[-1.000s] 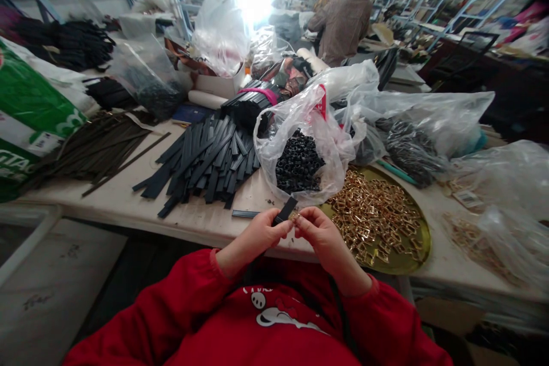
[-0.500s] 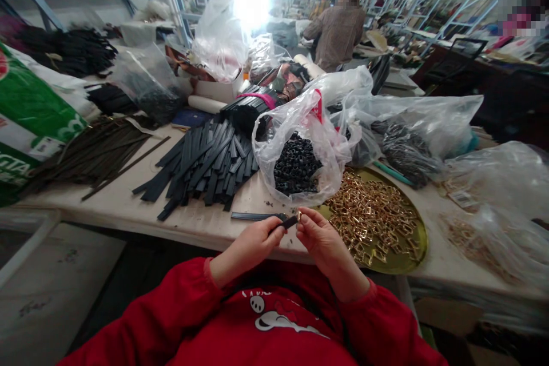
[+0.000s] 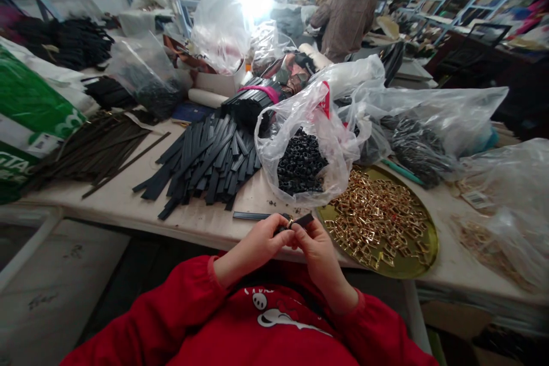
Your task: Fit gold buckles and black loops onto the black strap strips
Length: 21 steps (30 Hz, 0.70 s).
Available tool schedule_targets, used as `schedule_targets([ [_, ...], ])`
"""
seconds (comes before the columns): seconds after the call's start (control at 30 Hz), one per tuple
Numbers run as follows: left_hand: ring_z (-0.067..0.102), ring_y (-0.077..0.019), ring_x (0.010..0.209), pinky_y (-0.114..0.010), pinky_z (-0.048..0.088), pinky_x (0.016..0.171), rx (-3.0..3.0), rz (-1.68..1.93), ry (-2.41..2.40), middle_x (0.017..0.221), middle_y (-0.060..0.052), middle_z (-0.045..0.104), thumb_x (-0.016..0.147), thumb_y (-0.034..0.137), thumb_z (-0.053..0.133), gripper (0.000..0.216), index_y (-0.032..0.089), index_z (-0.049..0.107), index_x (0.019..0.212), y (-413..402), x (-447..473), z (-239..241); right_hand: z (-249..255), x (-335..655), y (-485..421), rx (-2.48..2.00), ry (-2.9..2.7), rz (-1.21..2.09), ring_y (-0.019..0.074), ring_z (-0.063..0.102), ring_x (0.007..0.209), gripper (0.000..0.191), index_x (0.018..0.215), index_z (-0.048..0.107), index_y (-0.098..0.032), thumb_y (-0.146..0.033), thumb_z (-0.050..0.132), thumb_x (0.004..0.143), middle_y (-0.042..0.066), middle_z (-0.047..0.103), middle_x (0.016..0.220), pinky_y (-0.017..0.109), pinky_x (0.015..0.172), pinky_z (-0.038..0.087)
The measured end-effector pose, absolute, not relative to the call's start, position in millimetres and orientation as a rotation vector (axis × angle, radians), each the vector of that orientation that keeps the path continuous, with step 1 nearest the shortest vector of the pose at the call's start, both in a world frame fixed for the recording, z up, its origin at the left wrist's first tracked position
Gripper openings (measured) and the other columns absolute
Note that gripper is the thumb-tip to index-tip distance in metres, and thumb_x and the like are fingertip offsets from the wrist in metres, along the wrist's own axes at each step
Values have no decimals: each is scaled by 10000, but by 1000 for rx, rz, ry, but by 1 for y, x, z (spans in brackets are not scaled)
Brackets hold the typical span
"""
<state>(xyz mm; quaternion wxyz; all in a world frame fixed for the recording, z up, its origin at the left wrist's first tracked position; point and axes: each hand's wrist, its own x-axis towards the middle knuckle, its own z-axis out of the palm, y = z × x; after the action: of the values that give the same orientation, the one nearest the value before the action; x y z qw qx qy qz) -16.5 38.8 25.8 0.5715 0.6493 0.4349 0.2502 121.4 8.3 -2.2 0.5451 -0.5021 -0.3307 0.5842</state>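
Between my two hands, at the table's front edge, is a black strap (image 3: 305,219) with a small gold buckle (image 3: 290,221) on it. My left hand (image 3: 260,242) grips the strap just left of the buckle. The fingers of my right hand (image 3: 316,249) are closed on the strap by the buckle, and its dark end sticks out above them. Another black strap (image 3: 249,215) lies flat on the table beside my left fingers. Right of my right hand, a round gold tray (image 3: 422,266) holds a heap of gold buckles (image 3: 377,211).
An open plastic bag (image 3: 268,168) of small black loops (image 3: 302,163) stands behind my hands. Black straps (image 3: 206,160) are piled to its left, near darker brown strips (image 3: 103,146). More plastic bags (image 3: 501,206) lie at right. A person (image 3: 349,17) stands in the background.
The gold buckle, at the strap's tip between my right fingers before, now sits further along the strap, whose end sticks out past it. My hands have come together.
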Motion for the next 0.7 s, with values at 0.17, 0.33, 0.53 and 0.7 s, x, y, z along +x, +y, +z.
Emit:
schedule_targets([
  [0.17, 434, -72, 483, -193, 347, 460, 1263, 527, 1011, 642, 15, 552, 763, 349, 480, 195, 157, 464, 733, 42, -13, 20, -5, 123, 11, -1217, -830, 1422, 89, 511, 507, 263, 728, 541, -168, -425, 566, 775, -33, 559, 581, 217, 501, 406],
  [0.33, 351, -50, 398, -182, 268, 378, 1145, 501, 1056, 600, 36, 525, 733, 385, 485, 224, 165, 452, 717, 44, -6, 17, -8, 124, 17, -1223, -785, 1484, 99, 493, 479, 304, 705, 496, -185, -476, 512, 790, -42, 525, 548, 233, 487, 402],
  [0.53, 376, -63, 453, -184, 292, 427, 1323, 510, 1108, 562, 44, 488, 770, 361, 467, 227, 152, 513, 694, 44, -7, 12, -11, 132, 14, -1463, -1201, 981, 117, 497, 548, 294, 690, 523, -183, -445, 482, 820, -14, 541, 582, 245, 544, 385],
  [0.7, 400, -63, 473, -178, 331, 443, 1307, 513, 1066, 613, 34, 522, 769, 353, 465, 209, 153, 497, 716, 43, -8, 17, -10, 136, 15, -1371, -1170, 1180, 122, 519, 556, 240, 740, 509, -187, -417, 515, 808, -20, 544, 603, 250, 551, 415],
])
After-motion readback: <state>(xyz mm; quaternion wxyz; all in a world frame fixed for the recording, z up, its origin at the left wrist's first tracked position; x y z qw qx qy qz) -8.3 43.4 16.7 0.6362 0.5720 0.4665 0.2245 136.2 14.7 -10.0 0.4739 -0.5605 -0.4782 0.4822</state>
